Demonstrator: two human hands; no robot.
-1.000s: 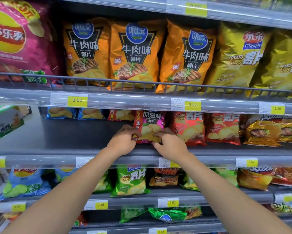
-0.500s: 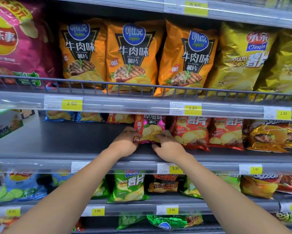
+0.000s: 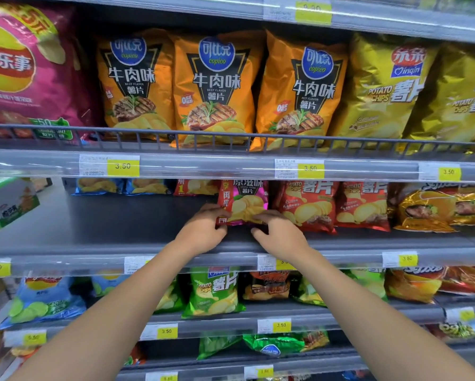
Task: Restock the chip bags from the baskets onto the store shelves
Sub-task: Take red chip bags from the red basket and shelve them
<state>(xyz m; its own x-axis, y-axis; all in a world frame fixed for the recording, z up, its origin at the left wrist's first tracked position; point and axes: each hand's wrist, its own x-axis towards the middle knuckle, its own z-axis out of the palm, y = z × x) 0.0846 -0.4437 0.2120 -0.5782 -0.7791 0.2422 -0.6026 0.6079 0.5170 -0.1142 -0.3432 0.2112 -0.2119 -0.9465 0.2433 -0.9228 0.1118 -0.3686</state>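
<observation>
You had the pink chip bag [image 3: 244, 200] standing upright on the middle shelf [image 3: 107, 224], at the centre of the frame. Its long axis ran vertically and its top was hidden behind the price rail [image 3: 231, 166] above.

Both grips were clamped on its bottom edge. Your left hand [image 3: 203, 229] pinched the lower left corner with curled fingers. Your right hand [image 3: 281, 235] arched over the lower right corner, fingertips on the foil and thumb just beneath.

The bag sat just above and between your hands, further into the shelf, so neither hand was clearly nearer. On its right it stood just beside the first of the red chip bags [image 3: 308, 204]; I could not tell whether they touched. Up and to the left, blue bags [image 3: 98, 185] stood at the shelf's rear.

I judged you were settling the bag into line with the red row. The release looked likely to depend on opening both hands downward and back, so the base did not slide forward with them.
</observation>
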